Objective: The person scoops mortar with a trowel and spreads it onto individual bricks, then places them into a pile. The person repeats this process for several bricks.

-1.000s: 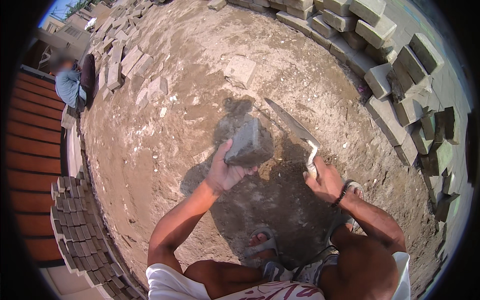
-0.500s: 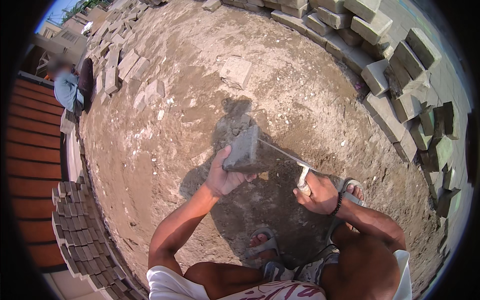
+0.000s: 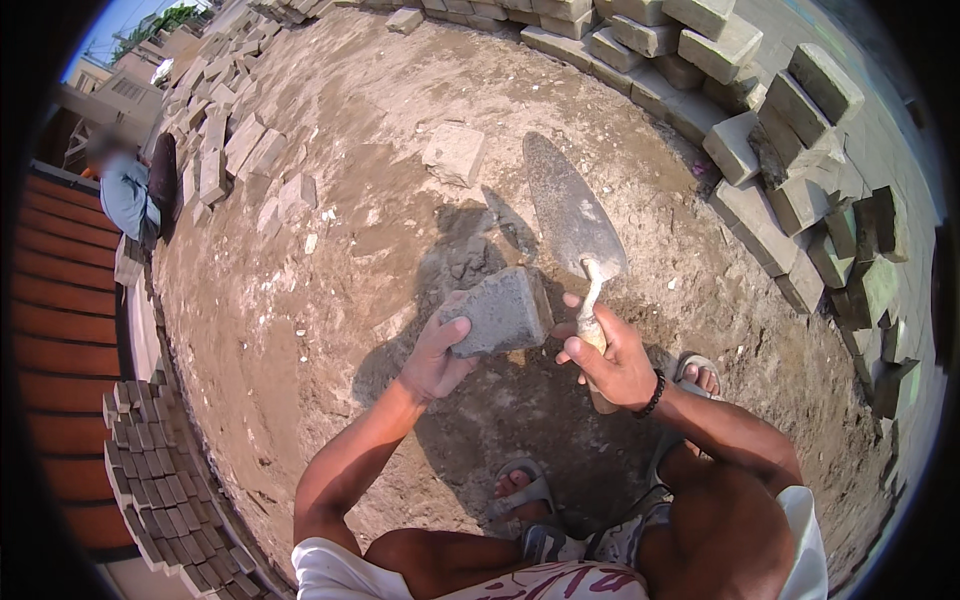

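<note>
My left hand (image 3: 437, 350) grips a grey paving block (image 3: 497, 316) by its left end, thumb on the upper face, lifted above the dirt. Just right of the block, my right hand (image 3: 612, 358) holds a pointing trowel (image 3: 572, 208) by its worn pale handle. The trowel's flat, dirt-stained blade faces me, its tip pointing up and away, apart from the block. Some fingers of the right hand are spread off the handle toward the block's right end.
Another block (image 3: 454, 153) lies on the bare soil ahead. Stacked blocks (image 3: 760, 200) curve along the right, loose ones (image 3: 240, 145) lie far left, and a neat stack (image 3: 165, 480) stands near left. A person (image 3: 130, 195) sits beside the orange slatted gate (image 3: 75, 350). My sandalled feet (image 3: 522, 485) are below.
The trowel has swung from edge-on at the block's side to upright, its blade now broad to view and clear of the block. The block has turned and shifted slightly right.
</note>
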Action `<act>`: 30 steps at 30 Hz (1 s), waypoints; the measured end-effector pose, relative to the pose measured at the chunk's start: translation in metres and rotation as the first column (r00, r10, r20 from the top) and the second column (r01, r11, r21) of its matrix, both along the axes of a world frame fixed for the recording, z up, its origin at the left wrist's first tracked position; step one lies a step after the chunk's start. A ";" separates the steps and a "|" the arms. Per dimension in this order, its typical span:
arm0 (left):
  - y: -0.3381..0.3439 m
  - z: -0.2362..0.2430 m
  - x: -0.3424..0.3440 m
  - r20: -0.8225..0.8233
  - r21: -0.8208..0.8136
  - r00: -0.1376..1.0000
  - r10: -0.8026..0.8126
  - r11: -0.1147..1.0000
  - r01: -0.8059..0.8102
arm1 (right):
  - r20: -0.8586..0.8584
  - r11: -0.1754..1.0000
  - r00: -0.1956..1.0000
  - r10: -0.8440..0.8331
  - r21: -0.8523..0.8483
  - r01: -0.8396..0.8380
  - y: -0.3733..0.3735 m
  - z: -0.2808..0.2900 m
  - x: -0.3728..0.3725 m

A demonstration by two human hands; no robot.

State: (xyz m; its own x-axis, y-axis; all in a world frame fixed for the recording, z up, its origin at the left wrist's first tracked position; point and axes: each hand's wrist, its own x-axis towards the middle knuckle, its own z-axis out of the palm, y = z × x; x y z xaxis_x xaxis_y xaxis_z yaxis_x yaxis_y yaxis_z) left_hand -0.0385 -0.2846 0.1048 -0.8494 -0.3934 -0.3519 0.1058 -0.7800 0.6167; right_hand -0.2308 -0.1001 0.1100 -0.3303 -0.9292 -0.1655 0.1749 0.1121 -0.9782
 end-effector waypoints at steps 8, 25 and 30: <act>0.015 0.030 -0.014 0.429 -0.632 0.884 -0.185 0.638 0.440 | -0.090 0.998 0.995 -0.029 -0.053 0.025 0.010 -0.014 -0.003; 0.028 0.010 -0.008 0.525 -0.851 0.795 0.305 0.190 0.490 | -0.688 0.926 0.620 0.378 0.302 -0.229 0.050 0.022 -0.015; 0.032 0.008 -0.012 0.487 -0.873 0.817 0.308 0.190 0.449 | -0.699 0.830 0.464 0.544 0.531 -0.172 0.034 -0.005 -0.038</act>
State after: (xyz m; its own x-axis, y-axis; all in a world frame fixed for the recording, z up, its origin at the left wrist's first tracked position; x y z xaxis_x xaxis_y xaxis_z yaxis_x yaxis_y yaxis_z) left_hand -0.0502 -0.2528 0.1132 -0.7437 -0.6641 -0.0765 -0.4867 0.4595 0.7429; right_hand -0.2693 -0.0665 0.1051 -0.1371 -0.9298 -0.3415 -0.7882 0.3112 -0.5309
